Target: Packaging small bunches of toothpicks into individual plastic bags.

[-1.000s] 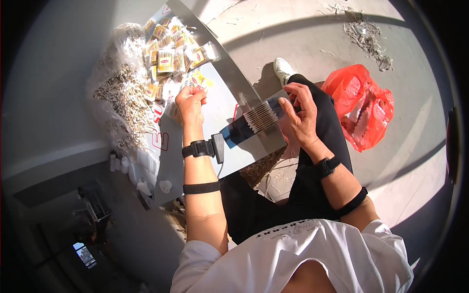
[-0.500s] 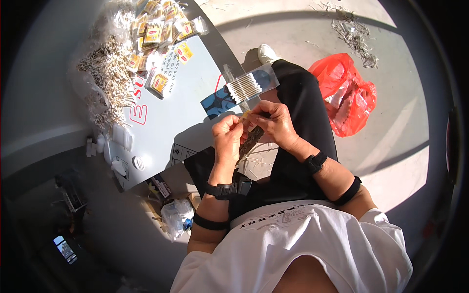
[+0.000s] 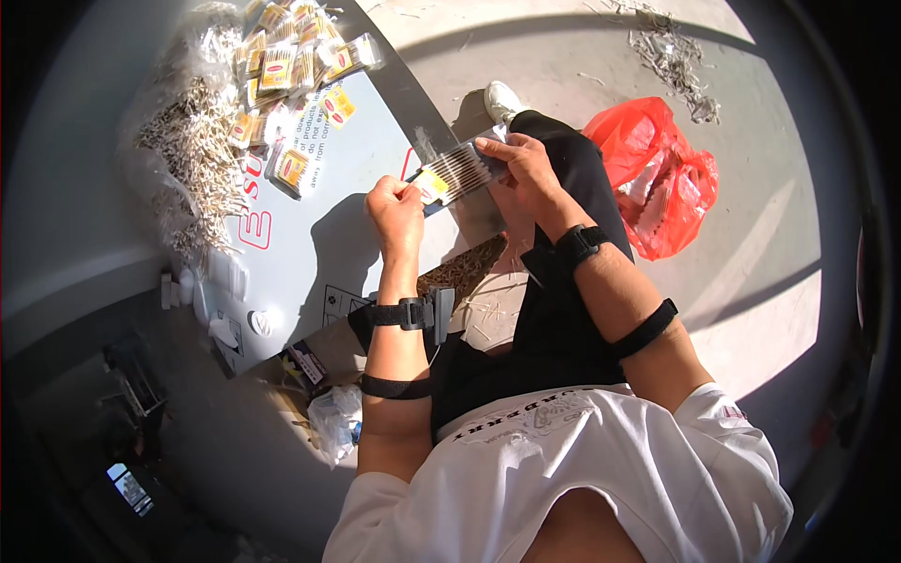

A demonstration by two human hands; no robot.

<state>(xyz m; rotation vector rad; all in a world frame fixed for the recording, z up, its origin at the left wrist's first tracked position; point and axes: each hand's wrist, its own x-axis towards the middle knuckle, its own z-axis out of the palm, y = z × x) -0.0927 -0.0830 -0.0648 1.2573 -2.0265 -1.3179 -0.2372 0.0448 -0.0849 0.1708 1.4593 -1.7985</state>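
Observation:
My left hand (image 3: 395, 214) is closed, its thumb and fingers pinching the edge of a yellow label (image 3: 430, 186). The label lies against a row of cotton swabs (image 3: 462, 172) fanned side by side, with clear film about them. My right hand (image 3: 531, 174) grips the film at the other end of the row, thumb on top and fingers partly hidden. Both hands are near the table's right edge, above my dark trouser leg. Only a sliver of the blue patterned piece under the swabs shows. Whether the film fully encloses the swabs, I cannot tell.
Finished-looking swab packets (image 3: 296, 56) with yellow labels pile up at the far end of the grey table (image 3: 361, 141). Beside them lies a big clear bag of loose swabs (image 3: 192, 141). A red plastic bag (image 3: 657, 178) sits on the floor at right. Loose swabs litter the floor.
My hands have moved apart, the left one up and leftward, the right one up. The yellow label, earlier between my fingers below the swabs, now lies against the swab row.

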